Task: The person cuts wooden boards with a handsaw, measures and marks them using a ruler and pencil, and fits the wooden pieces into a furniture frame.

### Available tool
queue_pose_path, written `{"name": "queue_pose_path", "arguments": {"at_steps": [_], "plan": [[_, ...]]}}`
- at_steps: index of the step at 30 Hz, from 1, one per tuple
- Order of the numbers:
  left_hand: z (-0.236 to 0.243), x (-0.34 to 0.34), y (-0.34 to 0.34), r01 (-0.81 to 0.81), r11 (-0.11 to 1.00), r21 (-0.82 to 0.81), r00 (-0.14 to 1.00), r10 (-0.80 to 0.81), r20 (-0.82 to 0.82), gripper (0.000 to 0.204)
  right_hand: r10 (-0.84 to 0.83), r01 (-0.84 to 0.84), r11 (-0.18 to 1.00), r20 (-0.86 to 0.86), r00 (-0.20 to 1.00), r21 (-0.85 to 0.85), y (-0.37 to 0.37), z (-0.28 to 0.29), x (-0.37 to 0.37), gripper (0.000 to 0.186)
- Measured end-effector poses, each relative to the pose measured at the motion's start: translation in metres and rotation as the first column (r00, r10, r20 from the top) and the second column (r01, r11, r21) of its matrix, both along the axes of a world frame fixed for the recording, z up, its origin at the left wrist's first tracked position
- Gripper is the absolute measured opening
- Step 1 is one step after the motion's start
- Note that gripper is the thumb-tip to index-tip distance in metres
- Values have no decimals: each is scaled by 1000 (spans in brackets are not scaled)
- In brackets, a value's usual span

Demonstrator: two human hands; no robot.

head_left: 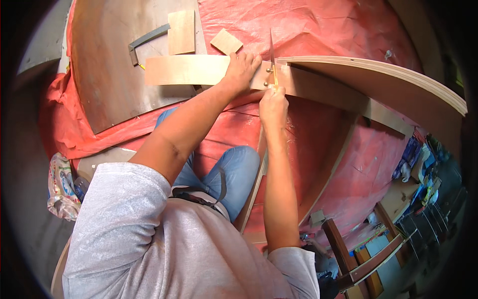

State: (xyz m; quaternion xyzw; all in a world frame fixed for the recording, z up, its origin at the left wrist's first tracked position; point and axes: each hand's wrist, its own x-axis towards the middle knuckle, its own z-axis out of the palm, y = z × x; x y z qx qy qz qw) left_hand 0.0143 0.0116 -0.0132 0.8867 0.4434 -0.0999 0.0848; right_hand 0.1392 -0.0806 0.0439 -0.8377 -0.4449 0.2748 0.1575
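A pale plywood strip [186, 70] lies crosswise in front of me. My left hand [242, 71] presses on it from above, with the fingers bent over its far edge; the thumb is hard to make out. Close to its right, my right hand [274, 107] is closed round the yellowish handle of what looks like a handsaw [272, 52], seen nearly edge-on. Its thin blade points away from me across the strip. Two small brass-coloured knobs [266, 83] stick out at the left of the handle.
A grey angled metal square [144, 41] and two small wood pieces [181, 32] [226, 42] lie beyond the strip. A large curved plywood panel [388, 82] rises at right. Red sheeting [343, 25] covers the floor. Wooden frames and clutter [363, 259] stand lower right; a plastic bag [62, 187] lies left.
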Motion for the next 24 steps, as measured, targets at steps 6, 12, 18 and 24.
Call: {"name": "queue_pose_path", "arguments": {"at_steps": [6,12,18,24], "plan": [[-6,-2,-1,-26,999,-43,995,30,96,117,6,-17,995,-99,995,-103,-80,86,-9,31],[-13,0,-3,-11,996,-85,999,16,50,115,-44,37,996,-90,995,-82,-59,68,-19,30],[4,-2,3,-15,999,-50,1000,16,27,115,34,-31,996,-34,999,82,-6,-2,4,30],[-5,-1,-4,-27,999,-46,998,29,50,94,-143,107,951,-104,984,-291,-107,116,-17,31]]}}
